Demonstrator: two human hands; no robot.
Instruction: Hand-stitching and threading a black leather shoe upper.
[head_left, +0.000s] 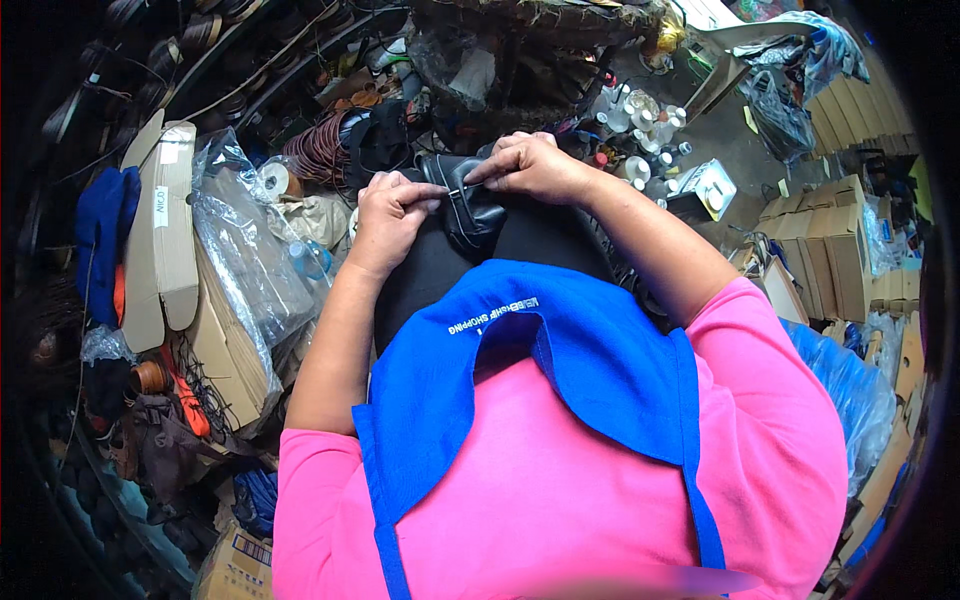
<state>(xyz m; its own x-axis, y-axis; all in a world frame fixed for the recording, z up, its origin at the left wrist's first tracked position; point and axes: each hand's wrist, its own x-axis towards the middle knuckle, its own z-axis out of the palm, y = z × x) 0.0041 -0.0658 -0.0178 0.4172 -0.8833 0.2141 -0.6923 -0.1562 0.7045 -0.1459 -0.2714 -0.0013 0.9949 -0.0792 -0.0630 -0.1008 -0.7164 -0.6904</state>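
Observation:
A black leather shoe (476, 222) with a pale line along its edge rests over my dark-clad lap. My left hand (388, 218) comes at it from the left side, with a fingertip and thumb closed at a small band across the shoe. From the right, my right hand (537, 168) pinches the same area, its fingers bent and pressed to the leather. The two sets of fingertips are a short gap apart. What lies between the fingertips is too small to make out. A blue apron (620, 350) covers my front below the shoe.
Coiled brown cord (318, 152) lies beyond my left hand. Several white bottles (640, 115) stand past my right hand, near a white square container (708, 190). Cardboard pieces (165, 235) and clear plastic (235, 230) are at left; cardboard boxes (825, 235) are stacked right.

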